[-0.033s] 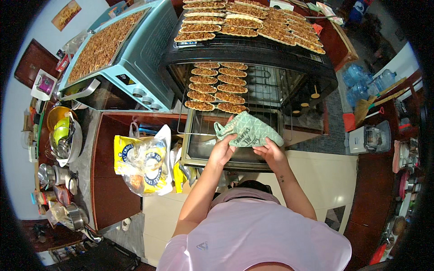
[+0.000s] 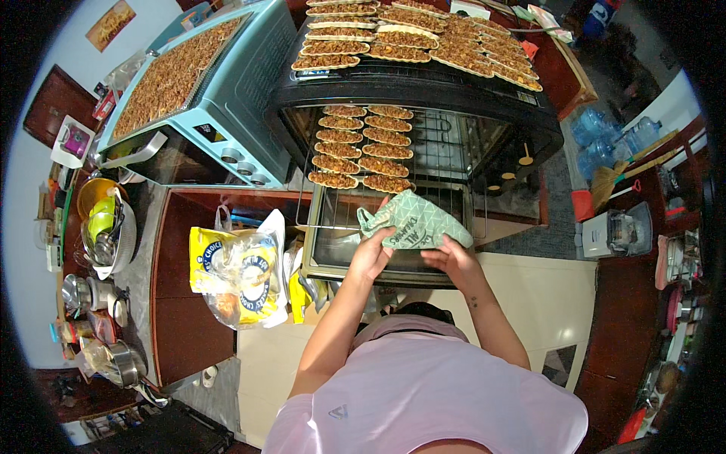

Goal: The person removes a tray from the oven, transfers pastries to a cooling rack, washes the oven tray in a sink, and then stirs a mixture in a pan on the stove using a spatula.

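Between my hands is a pale green cloth oven mitt (image 2: 416,219) with white lines, dark lettering and a hanging loop at its left end. My left hand (image 2: 373,253) is closed on its left part, thumb on top and a fingertip showing above the edge. My right hand (image 2: 455,259) pinches its lower right edge, some fingers hidden beneath. The mitt is over the front of a pulled-out wire rack (image 2: 333,225), just nearer than two rows of oval nut-topped pastries (image 2: 387,184) in scalloped cups. Behind them stands the black oven (image 2: 423,91), its door (image 2: 333,266) lowered below my hands.
More pastries (image 2: 461,47) cover the oven's top. To the left, a light blue oven (image 2: 249,91) carries a tray of brown crumbly topping (image 2: 170,79). Yellow and white bags (image 2: 246,272) stand left of the open door. Water jugs (image 2: 601,144) and a broom (image 2: 605,180) are at right.
The mitt has turned slightly in my hands and its lettering sits a little differently. My right thumb has shifted slightly along its edge. The pastries and rack look the same.
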### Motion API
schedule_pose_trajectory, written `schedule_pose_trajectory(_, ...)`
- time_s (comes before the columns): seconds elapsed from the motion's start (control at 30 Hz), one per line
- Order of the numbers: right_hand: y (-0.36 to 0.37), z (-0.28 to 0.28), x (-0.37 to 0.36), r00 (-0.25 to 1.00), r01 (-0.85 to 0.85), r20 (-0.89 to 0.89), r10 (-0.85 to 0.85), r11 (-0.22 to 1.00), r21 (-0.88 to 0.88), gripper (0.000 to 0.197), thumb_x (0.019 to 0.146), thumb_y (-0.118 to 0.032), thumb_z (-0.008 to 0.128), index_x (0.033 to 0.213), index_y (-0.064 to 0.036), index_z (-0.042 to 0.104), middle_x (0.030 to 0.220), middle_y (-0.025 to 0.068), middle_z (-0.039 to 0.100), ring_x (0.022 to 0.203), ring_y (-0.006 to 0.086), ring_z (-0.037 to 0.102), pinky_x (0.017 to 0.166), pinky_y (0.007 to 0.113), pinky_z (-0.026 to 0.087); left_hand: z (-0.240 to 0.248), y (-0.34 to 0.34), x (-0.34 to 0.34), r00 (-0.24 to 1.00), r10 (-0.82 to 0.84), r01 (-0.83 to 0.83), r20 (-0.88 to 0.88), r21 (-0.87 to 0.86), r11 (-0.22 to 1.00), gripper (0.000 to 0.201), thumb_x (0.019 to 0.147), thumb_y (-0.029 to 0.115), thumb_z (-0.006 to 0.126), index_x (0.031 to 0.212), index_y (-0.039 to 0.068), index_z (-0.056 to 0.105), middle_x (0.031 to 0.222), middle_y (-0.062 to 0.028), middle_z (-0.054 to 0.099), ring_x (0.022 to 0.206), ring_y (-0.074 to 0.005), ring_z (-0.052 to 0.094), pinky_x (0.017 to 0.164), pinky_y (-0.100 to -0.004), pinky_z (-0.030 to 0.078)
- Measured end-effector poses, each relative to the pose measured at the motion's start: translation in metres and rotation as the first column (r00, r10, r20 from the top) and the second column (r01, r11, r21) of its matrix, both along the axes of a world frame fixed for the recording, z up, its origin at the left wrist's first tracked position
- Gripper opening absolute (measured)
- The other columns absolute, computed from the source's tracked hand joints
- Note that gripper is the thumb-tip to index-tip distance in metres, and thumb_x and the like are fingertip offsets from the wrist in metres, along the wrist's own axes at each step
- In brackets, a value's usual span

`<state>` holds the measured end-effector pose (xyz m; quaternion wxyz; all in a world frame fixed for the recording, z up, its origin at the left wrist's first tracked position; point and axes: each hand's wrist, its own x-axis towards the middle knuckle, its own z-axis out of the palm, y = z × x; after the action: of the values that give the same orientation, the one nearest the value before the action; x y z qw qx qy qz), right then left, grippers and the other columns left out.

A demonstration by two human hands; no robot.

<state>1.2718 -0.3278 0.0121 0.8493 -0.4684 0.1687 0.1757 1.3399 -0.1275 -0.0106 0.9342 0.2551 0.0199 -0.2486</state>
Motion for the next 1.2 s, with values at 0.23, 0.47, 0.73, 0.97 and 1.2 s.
schedule_pose_trajectory(0.23,-0.022,0.04,-0.023,0.861,-0.491,-0.091,0.501,0.769,-0.409,0.053,0.092,-0.04,0.057,0.13,-0.0027,0.05,0.115,0.0104,0.064,0.096,0.0185,0.063,0.083,0.032,0.05,-0.013,0.006,-0.015,1.0,-0.001,0.002,-0.016,0.031,1.0,0.064,0.087,-0.002,0.05,0.146,0.012,0.03,0.141,-0.0083,0.044,0.124,-0.0206,0.047,0.104,-0.0334,0.036)
schedule_pose_trajectory(0.47,-0.043,0.096,-0.04,0.66,-0.669,-0.037,0.75,0.564,-0.483,0.028,0.095,-0.024,0.055,0.111,-0.0031,0.066,0.092,0.0082,0.07,0.077,0.0143,0.067,0.064,0.027,0.054,0.008,0.015,-0.043,0.997,0.028,-0.021,-0.068,0.111,0.994,0.064,0.086,-0.003,0.05,0.145,0.012,0.032,0.137,-0.0084,0.048,0.121,-0.0201,0.049,0.1,-0.0329,0.039)
schedule_pose_trajectory(0.73,-0.051,0.098,-0.009,0.98,-0.098,0.063,0.186,0.74,-0.666,0.027,0.091,-0.027,0.06,0.086,-0.001,0.065,0.066,0.0022,0.063,0.056,0.006,0.056,0.047,0.023,0.043,0.02,0.02,-0.064,0.994,0.041,-0.027,-0.101,0.139,0.99,0.065,0.084,-0.005,0.048,0.146,0.011,0.032,0.137,-0.0095,0.047,0.121,-0.021,0.049,0.101,-0.0338,0.039)
schedule_pose_trajectory(0.97,-0.033,0.06,-0.001,0.939,0.082,0.226,0.26,0.471,-0.878,0.023,0.088,-0.023,0.064,0.085,-0.0001,0.064,0.065,0.0022,0.061,0.057,0.0069,0.055,0.051,0.024,0.041,0.024,0.023,-0.082,0.993,0.066,-0.055,-0.098,0.109,0.993,0.065,0.084,-0.004,0.048,0.145,0.01,0.032,0.138,-0.0084,0.047,0.122,-0.0198,0.048,0.104,-0.0348,0.037)
schedule_pose_trajectory(1.2,-0.017,0.075,0.002,0.928,0.055,0.187,0.323,0.377,-0.925,0.02,0.085,-0.02,0.067,0.085,-0.0009,0.064,0.064,0.0033,0.061,0.058,0.0092,0.056,0.054,0.026,0.043,0.031,0.026,-0.095,0.992,0.035,-0.024,-0.12,0.09,0.996,0.069,0.083,-0.005,0.046,0.147,0.011,0.027,0.143,-0.0084,0.041,0.128,-0.0212,0.042,0.107,-0.0352,0.034)
